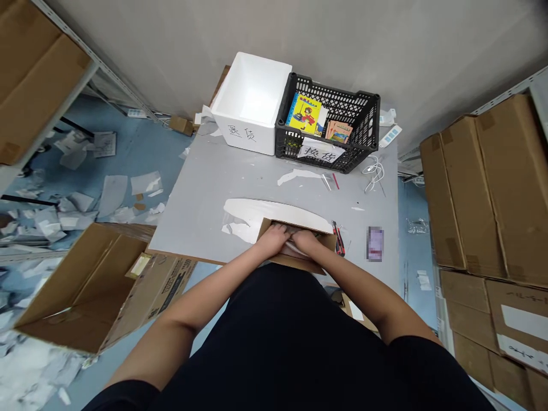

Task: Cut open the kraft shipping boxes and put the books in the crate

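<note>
A small open cardboard box (297,263) sits at the table's near edge, right against my body. Both hands reach into it from above. My left hand (275,238) is at the box's left side, its fingers curled inward over pale, shiny wrapping. Close beside it, my right hand (304,241) is closed, with its fingertips down in the box and partly hidden. What the fingers hold cannot be made out. Just right of the box lies a red and black utility knife (338,238). White paper (278,208) is spread behind the box.
A white foam bin (244,134) and a black plastic crate (327,145) with books stand at the table's back. A blurred purple item (375,244) lies at right. A large open carton (81,291) and paper scraps cover the left floor; stacked cartons (483,188) line the right.
</note>
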Available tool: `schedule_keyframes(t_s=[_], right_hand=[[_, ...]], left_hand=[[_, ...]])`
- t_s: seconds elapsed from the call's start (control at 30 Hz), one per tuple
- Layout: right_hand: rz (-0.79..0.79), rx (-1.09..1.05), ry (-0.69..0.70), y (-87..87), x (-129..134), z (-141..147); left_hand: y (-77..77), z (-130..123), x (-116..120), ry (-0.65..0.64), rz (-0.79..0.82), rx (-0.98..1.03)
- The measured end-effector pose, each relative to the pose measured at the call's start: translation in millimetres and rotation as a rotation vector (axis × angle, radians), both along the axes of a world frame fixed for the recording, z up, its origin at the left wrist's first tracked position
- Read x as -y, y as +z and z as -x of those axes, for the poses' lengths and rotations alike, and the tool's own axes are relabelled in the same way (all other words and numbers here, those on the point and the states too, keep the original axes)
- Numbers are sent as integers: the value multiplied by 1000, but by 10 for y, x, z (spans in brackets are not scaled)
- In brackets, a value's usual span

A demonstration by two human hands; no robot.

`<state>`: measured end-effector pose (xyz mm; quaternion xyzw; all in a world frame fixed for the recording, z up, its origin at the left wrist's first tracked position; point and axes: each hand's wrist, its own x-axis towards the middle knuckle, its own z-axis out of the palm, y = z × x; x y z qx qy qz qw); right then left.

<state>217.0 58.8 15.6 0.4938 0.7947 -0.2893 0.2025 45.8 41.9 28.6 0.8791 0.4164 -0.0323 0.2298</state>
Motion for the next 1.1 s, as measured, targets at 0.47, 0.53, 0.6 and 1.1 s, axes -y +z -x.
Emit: schedule_keyframes(t_s=[0.47,0.53,0.6,1.1], right_hand=[[29,46,-211,6,132,-149],[26,50,-229,13,141,-162],[16,31,-223,35,136,-174],[-190,-297,30,547,216,-416]], left_hand=[[-78,-298,-126,166,36,-295],[-68,-282,-147,143,58,-300],[-41,-244,-159,99,79,-285],[108,-77,-217,70,90,-217]])
